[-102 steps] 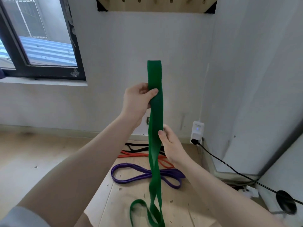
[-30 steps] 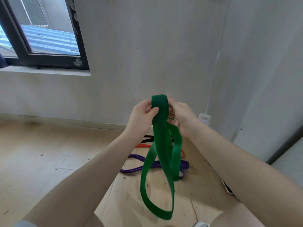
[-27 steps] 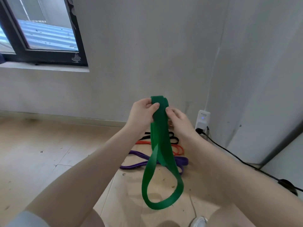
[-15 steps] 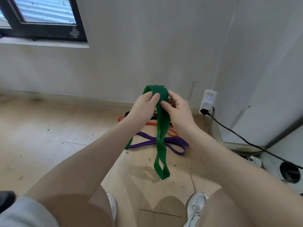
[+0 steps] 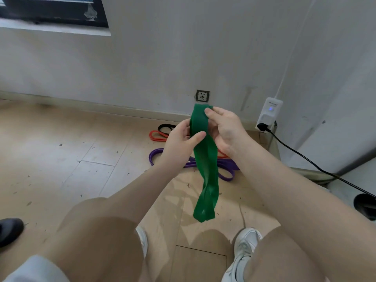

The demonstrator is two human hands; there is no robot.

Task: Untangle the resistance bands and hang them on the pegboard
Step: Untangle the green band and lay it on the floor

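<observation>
Plainly early on: both hands, left point(image 5: 181, 139) and right point(image 5: 224, 127), pinch the folded green band point(image 5: 205, 165) at its top, held up before the wall; purple point(image 5: 225, 171), red point(image 5: 156, 136) and black point(image 5: 165, 127) bands lie on the floor point(image 5: 61, 159), none hung; no pegboard shows. Open floor lies left; a cable point(image 5: 305, 159) crowds the right

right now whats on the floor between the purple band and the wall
In the head view, the orange band and black band lie between the purple band and the wall.
</observation>
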